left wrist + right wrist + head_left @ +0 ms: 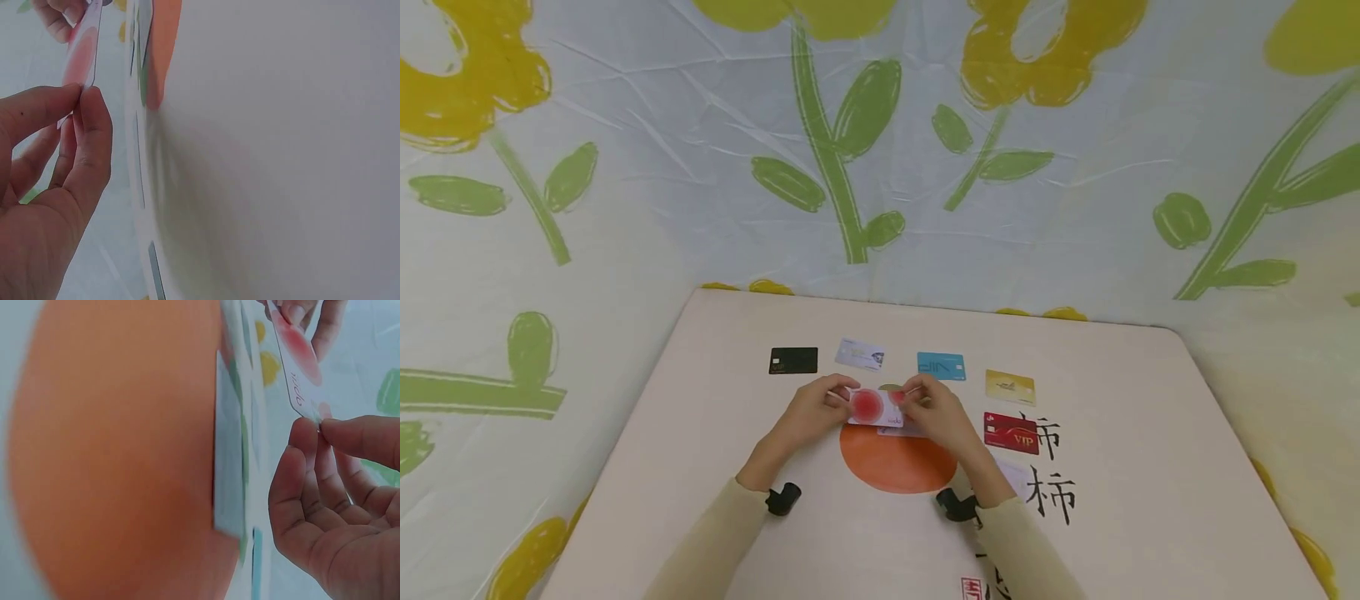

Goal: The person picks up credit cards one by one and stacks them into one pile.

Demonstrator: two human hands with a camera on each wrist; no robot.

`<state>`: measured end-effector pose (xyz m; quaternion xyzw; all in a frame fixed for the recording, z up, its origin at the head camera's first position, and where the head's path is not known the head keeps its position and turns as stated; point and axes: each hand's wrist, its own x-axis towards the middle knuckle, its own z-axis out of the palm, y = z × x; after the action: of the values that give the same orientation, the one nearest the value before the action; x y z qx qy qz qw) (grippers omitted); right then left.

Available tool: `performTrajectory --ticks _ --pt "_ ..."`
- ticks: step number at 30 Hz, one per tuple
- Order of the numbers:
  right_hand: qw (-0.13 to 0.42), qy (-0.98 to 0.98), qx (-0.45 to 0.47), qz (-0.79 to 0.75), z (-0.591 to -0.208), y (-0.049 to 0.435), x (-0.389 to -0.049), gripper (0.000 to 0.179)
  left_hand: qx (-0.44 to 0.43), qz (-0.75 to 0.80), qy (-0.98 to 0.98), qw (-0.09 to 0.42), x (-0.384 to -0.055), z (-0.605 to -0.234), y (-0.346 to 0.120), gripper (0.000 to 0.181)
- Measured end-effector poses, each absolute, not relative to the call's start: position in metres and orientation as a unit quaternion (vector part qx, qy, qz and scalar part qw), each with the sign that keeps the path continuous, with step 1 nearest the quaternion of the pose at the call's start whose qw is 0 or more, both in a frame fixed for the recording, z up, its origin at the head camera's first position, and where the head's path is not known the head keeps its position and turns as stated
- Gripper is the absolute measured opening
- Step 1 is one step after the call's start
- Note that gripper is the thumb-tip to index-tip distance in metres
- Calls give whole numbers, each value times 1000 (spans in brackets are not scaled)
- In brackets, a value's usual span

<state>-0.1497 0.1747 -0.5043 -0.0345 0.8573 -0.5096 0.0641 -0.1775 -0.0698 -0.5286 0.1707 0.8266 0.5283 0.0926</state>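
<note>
A white card with red circles (867, 407) is held up between both hands above the table. My left hand (808, 412) pinches its left end between thumb and fingers; in the left wrist view the card (81, 59) appears nearly edge-on. At the opposite end, the right hand (942, 417) pinches it the same way, with thumb and fingertips (304, 431) meeting at the corner. Under the held card, a pale card (228, 456) lies on the orange fruit print (897, 468), partly covered from the head view.
An arc of cards lies beyond and to the right: black (793, 360), silver-white (860, 354), blue (942, 367), gold (1011, 387) and red (1011, 433). Another pale card (1013, 477) shows partly behind the right wrist. Black characters (1051, 493) mark the pale table surface (1120, 417). Flower-printed cloth (700, 208) surrounds it.
</note>
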Motion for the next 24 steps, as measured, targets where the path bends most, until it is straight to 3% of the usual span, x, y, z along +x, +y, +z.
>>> performTrajectory --ticks 24 --pt "86 854 19 -513 -516 213 -141 20 213 504 826 138 -175 -534 -28 30"
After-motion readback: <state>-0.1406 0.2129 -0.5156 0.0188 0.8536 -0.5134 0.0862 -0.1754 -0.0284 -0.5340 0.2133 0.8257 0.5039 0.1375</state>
